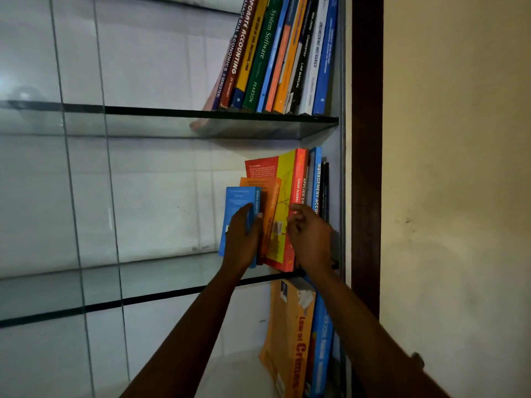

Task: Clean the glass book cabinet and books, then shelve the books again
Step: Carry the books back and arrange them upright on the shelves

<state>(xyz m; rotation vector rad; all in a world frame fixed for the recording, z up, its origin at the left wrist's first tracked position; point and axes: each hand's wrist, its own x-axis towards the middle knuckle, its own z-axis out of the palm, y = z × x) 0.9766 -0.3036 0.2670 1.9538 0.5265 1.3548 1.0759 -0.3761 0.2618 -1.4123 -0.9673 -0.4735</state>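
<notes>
Middle glass shelf (172,282): our left hand (242,239) grips the small blue book (240,199), which stands upright, long axis vertical, at the left end of the row. The orange book (270,193) sits just right of it, against the red-yellow book (284,179). Our right hand (311,239) is at that spine, fingers curled; we can't tell if they pinch. The blue book probably needs pushing rightward, and the left hand is nearer.

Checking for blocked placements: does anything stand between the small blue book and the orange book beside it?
Only the thumb of the left hand, which grips the small blue book, at its spine edge next to the orange book. The right hand is farther right, at the red-and-yellow book.
</notes>
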